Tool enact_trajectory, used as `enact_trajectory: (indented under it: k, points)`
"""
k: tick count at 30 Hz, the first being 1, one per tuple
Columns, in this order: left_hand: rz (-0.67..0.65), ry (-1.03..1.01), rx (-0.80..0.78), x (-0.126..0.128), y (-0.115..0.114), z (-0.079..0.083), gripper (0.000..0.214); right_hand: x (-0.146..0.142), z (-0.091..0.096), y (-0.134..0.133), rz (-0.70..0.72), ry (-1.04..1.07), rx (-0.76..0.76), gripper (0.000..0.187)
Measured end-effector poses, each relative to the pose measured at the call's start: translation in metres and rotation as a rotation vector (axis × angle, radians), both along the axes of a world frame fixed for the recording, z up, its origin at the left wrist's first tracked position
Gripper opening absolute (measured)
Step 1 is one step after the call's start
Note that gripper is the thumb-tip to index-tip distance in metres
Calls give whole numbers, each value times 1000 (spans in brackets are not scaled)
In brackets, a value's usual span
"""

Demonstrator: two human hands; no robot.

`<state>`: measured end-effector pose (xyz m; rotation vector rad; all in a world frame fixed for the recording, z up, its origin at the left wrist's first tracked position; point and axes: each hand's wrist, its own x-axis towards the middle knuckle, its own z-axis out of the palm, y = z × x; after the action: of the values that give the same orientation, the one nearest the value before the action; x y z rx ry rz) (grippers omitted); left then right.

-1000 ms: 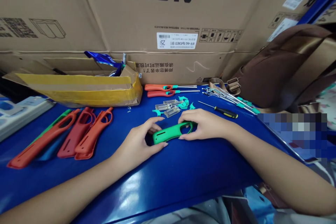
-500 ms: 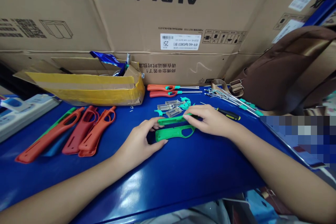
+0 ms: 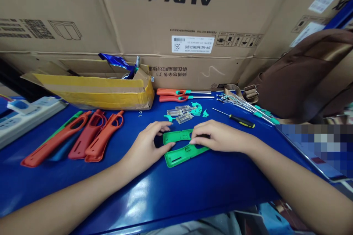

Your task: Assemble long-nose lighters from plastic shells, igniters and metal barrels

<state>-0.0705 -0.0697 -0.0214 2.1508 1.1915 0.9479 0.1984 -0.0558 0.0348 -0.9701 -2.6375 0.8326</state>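
Two green plastic handle shell halves lie apart, hollow side up, on the blue table (image 3: pixel 193 191). The upper green half (image 3: pixel 176 136) sits between my hands, and the lower green half (image 3: pixel 182 154) lies just in front of it. My left hand (image 3: pixel 146 146) curls round the upper half's left end, with the thumb near the lower half. My right hand (image 3: pixel 219 136) presses its fingertips on the upper half's right end.
Several red and orange handle shells (image 3: pixel 88 137) lie at the left beside a white power strip (image 3: pixel 24 112). A yellow-taped cardboard box (image 3: pixel 93 90), two assembled orange lighters (image 3: pixel 176 94), clear and teal small parts (image 3: pixel 184 112), a screwdriver (image 3: pixel 237 118), metal rods (image 3: pixel 245 104) and a brown bag (image 3: pixel 300 77) ring the back.
The closed green handle has come apart into two halves. My right hand lifted off the top half, and both halves now lie open on the table.
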Motion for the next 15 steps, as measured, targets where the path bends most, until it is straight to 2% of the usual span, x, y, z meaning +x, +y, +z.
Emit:
enact_trajectory:
  k: [3,7,11,15]
  points:
    - [-12,8,37,2,-1,4,35,-2,-3,1,20,-89,57,27]
    - [-118,77,144,4,-7,14,16,0,-4,3,-5,-149,159,25]
    - [-217,137,150,4,-12,18,19,3,-3,2,1,-155,212,25]
    - [-238,194,139,3,-12,16,23,6,0,1,-10,-160,290,27]
